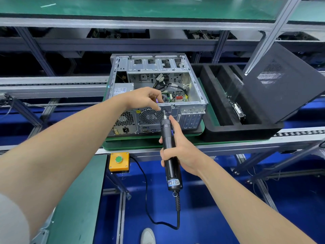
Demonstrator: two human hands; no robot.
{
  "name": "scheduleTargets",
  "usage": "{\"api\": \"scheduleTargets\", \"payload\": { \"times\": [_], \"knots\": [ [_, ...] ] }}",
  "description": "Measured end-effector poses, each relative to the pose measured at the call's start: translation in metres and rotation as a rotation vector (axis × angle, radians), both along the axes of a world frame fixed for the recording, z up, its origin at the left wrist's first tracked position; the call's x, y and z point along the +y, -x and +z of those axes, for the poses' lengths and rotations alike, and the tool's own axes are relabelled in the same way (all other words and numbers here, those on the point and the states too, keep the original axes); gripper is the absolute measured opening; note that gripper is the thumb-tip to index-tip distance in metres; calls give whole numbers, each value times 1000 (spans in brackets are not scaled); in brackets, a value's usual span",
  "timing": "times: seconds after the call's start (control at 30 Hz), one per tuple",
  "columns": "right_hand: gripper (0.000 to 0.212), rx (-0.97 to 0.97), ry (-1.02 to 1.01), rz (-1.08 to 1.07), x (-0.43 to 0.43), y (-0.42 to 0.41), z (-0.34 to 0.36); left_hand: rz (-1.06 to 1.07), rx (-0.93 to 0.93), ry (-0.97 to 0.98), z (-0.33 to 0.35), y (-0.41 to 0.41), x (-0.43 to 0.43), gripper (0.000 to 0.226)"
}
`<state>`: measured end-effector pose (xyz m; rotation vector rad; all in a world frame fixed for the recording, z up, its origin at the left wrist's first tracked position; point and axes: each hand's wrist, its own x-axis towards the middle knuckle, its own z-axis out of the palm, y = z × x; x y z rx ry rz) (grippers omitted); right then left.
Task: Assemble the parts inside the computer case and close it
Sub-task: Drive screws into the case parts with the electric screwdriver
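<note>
Screwdriver (169, 138) gripped by right hand (183, 149), tip at computer case (194, 93) rear, left hand (146, 99) pinching its rim, foam tray (212, 134) beside.

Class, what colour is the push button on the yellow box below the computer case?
Green: the round button sits on the yellow box, clearest in the head view.
</note>
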<state>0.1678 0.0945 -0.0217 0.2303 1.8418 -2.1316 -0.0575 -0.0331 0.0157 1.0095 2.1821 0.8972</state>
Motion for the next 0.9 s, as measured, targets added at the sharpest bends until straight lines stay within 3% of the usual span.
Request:
{"api": "scheduleTargets", "payload": {
  "times": [0.9],
  "knots": [
    [127, 10, -66, -11, 0, 1, -4, -35, 119, 21, -5, 1, -2, 23]
  ]
}}
